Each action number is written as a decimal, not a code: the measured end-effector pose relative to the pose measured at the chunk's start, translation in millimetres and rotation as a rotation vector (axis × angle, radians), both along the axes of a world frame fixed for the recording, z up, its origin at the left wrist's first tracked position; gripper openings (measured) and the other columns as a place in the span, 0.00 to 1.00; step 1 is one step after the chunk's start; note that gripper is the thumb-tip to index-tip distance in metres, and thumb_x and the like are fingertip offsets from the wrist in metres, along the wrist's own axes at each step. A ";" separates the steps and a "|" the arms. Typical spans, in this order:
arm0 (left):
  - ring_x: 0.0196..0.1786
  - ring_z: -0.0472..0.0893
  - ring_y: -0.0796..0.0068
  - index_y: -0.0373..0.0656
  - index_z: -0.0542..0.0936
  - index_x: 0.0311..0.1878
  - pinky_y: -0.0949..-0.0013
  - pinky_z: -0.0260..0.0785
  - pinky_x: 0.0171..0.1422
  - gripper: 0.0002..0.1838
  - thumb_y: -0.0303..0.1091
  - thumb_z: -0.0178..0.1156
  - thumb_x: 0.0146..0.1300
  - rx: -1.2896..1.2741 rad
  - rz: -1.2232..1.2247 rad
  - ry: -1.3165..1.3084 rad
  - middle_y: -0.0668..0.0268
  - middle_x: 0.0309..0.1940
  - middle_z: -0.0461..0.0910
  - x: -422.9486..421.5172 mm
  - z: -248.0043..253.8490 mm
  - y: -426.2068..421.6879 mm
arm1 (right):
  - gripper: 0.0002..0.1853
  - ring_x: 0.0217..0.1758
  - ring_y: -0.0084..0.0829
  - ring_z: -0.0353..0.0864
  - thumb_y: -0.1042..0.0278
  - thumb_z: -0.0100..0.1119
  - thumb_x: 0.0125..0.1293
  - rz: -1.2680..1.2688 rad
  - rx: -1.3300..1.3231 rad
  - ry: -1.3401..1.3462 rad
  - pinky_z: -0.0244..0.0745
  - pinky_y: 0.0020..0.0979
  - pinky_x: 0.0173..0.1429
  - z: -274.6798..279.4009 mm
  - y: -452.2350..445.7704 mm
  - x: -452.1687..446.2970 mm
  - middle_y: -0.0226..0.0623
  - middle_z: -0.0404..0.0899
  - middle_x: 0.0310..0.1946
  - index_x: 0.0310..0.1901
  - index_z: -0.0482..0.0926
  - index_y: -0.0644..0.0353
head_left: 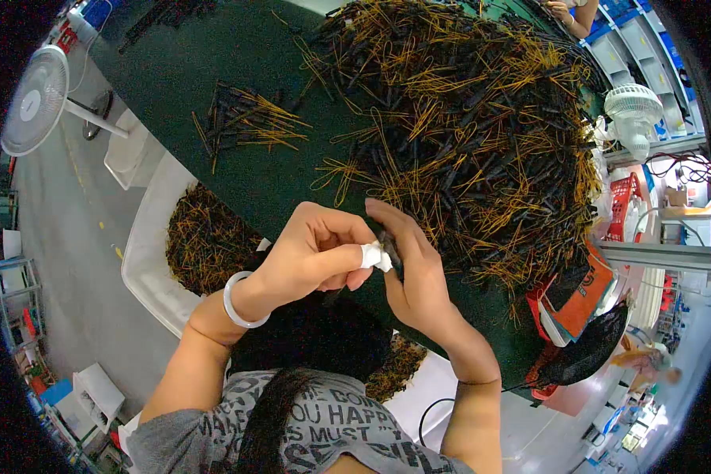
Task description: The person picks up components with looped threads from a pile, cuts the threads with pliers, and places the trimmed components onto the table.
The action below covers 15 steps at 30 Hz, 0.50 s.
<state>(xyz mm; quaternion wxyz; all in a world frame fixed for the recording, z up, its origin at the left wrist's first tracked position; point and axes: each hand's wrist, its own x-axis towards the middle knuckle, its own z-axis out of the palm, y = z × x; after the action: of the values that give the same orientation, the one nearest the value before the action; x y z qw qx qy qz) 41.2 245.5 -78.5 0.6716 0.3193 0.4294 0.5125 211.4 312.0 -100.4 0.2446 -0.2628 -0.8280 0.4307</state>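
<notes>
My left hand (312, 251) is closed, its thumb and fingers pinched around a crumpled white wad (377, 257) that looks like tissue or tape. A white bangle (235, 302) circles that wrist. Facing it, my right hand (420, 280) has its fingers stretched out and slightly curved. A dark grey patch (390, 246) shows at its inner side, against the white wad; whether that is a smudge or a small object I cannot tell. Both hands are above the near edge of the dark green table (249, 186).
A large heap of black pieces with yellow wires (482, 134) covers the table's right side; a smaller pile (253, 118) lies left. More fill a white bin (152, 261) below. Fans (35, 99) stand around. Notebooks (581, 296) lie right. Another person's hand (561, 9) shows at the top.
</notes>
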 end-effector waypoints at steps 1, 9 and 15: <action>0.13 0.64 0.89 0.34 0.79 0.31 0.82 0.50 0.16 0.06 0.26 0.55 0.59 0.001 -0.016 -0.022 0.67 0.16 0.76 -1.1 0.2 0.8 | 0.31 0.57 0.53 0.71 0.89 0.55 0.47 0.025 0.060 0.006 0.69 0.42 0.60 0.6 2.2 0.0 0.52 0.71 0.54 0.57 0.66 0.67; 0.10 0.64 0.89 0.34 0.80 0.31 0.82 0.50 0.14 0.07 0.27 0.55 0.59 -0.063 -0.068 -0.079 0.65 0.16 0.77 -3.4 1.5 3.0 | 0.22 0.48 0.51 0.75 0.86 0.55 0.47 0.060 0.117 -0.093 0.71 0.43 0.51 -4.1 0.7 8.9 0.50 0.74 0.47 0.48 0.70 0.66; 0.15 0.68 0.89 0.34 0.82 0.37 0.84 0.55 0.17 0.07 0.27 0.57 0.61 -0.049 0.025 0.108 0.68 0.19 0.78 -9.6 4.8 4.4 | 0.18 0.43 0.49 0.77 0.87 0.50 0.53 0.008 -0.091 0.059 0.72 0.36 0.48 -3.8 -1.2 1.8 0.48 0.75 0.43 0.47 0.71 0.67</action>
<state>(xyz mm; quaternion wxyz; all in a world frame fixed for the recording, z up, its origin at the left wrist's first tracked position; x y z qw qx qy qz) 31.6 249.9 -73.8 0.6487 0.3246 0.4815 0.4919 213.2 310.8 -104.1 0.2551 -0.2575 -0.8011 0.4763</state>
